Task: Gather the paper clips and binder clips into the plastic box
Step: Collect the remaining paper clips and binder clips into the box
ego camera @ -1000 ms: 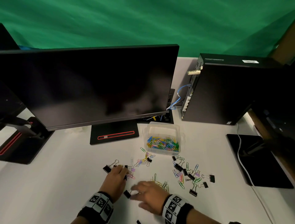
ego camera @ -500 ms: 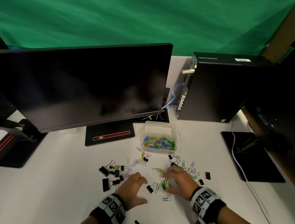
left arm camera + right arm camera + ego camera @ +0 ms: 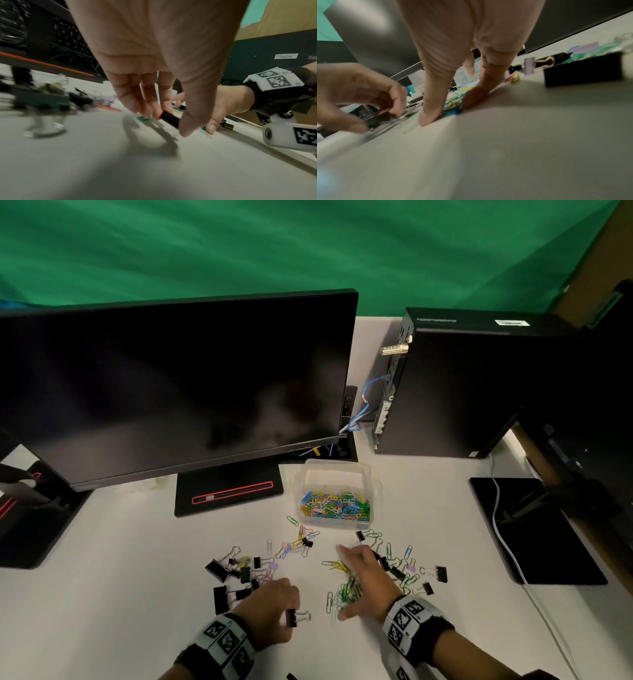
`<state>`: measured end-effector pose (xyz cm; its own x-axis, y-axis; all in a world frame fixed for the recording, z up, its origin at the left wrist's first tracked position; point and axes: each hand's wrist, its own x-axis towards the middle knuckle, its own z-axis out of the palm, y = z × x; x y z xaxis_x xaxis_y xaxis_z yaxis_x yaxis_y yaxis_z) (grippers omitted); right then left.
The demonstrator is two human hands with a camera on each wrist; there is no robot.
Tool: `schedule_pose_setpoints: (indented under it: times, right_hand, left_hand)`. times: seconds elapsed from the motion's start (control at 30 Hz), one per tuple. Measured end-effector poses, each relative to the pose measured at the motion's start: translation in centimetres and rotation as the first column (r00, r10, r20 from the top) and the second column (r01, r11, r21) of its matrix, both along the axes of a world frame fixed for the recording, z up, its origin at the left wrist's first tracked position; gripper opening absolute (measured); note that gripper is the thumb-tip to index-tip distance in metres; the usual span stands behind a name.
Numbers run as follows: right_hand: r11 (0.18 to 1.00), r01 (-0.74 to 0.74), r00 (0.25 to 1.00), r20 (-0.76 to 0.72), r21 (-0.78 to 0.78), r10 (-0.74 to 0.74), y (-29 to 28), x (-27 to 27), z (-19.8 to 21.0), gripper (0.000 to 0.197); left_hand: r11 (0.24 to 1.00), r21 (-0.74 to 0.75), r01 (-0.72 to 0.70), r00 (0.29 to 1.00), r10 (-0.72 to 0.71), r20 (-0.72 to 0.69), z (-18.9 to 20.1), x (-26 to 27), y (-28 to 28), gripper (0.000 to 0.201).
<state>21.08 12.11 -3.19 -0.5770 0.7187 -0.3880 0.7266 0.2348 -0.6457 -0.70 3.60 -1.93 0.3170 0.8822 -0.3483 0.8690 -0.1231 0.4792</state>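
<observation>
Still picking-up time. Left hand [image 3: 270, 607] pinches a black clip [image 3: 292, 618] just off the table. Right hand [image 3: 364, 583], fingers flat & spread, presses on green clips [image 3: 349, 594]. Next: carry both to the box [image 3: 334, 474], w/ clips already inside.

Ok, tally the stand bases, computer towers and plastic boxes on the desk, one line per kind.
Black stand bases: 3
Computer tower: 1
Plastic box: 1
Total: 5

Right hand [image 3: 471, 56] fingertips [image 3: 428, 119] on seemingly green clips [image 3: 452, 106]
</observation>
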Motion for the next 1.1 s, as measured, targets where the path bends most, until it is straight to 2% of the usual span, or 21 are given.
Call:
schedule_pose_setpoints:
  times: [0.1,0.2,0.37,0.47,0.63,0.73,0.8,0.87,0.97,1.0,1.03,1.1]
  right_hand:
    - [1.000,-0.022,1.000,-0.003,0.018,0.022,1.1,-1.0,-0.2,0.108]
    - [0.999,-0.044,0.999,0.007,0.025,0.043,1.6,-1.5,-0.2,0.088]
    - [0.995,-0.097,0.994,-0.053,0.031,0.099,1.5,-1.4,0.0,0.039]
    - [0.988,-0.146,0.988,-0.042,0.057,0.148,1.2,-1.3,0.5,0.024]
    - [0.983,-0.166,0.986,0.037,0.081,0.164,1.0,-1.7,0.9,0.018]
    - [0.984,-0.142,0.986,0.103,0.107,0.131,1.4,-1.8,1.1,0.021]
    - [0.987,-0.111,0.987,0.129,0.118,0.096,1.7,-1.7,1.2,0.021]
    - [0.988,-0.083,0.988,0.139,0.129,0.065,2.0,-1.4,1.2,0.022]
    - [0.994,-0.013,0.990,0.143,0.108,-0.003,2.7,-0.6,1.5,0.014]
    - [0.996,0.008,0.990,0.136,0.092,-0.021,3.0,-0.2,1.5,0.012]
    - [0.997,0.035,0.991,0.124,0.065,-0.043,3.3,0.2,1.7,0.017]
    - [0.995,0.090,0.989,0.112,0.033,-0.093,4.0,0.7,2.4,0.020]
  left_hand:
    - [0.999,-0.045,-0.028,0.998,0.025,-0.049,0.3,-1.9,-0.8,0.024]
    - [0.995,-0.079,-0.054,0.997,0.048,-0.067,1.2,-2.7,-1.3,0.027]
    - [0.983,-0.053,-0.176,0.984,0.173,-0.053,1.3,-1.1,-1.2,0.047]
    - [0.982,-0.043,-0.184,0.980,0.180,-0.082,0.9,0.3,-0.5,0.054]
    - [0.958,-0.047,-0.284,0.958,0.285,0.020,0.4,2.0,1.0,0.029]
    - [0.953,-0.039,-0.302,0.951,0.304,0.061,0.2,3.1,2.0,0.028]
    - [0.949,-0.046,-0.313,0.943,0.316,0.108,0.3,4.0,2.7,0.034]
    - [0.949,-0.085,-0.304,0.942,0.313,0.123,0.3,4.9,3.2,0.056]
    - [0.975,-0.112,-0.193,0.980,0.198,0.034,0.0,6.1,3.7,0.088]
    - [0.981,-0.109,-0.157,0.987,0.159,0.003,-0.1,6.5,3.8,0.091]
    - [0.984,-0.109,-0.138,0.990,0.137,-0.012,-0.2,6.6,3.8,0.088]
    - [0.980,-0.123,-0.156,0.987,0.159,0.017,-0.4,6.7,4.0,0.075]
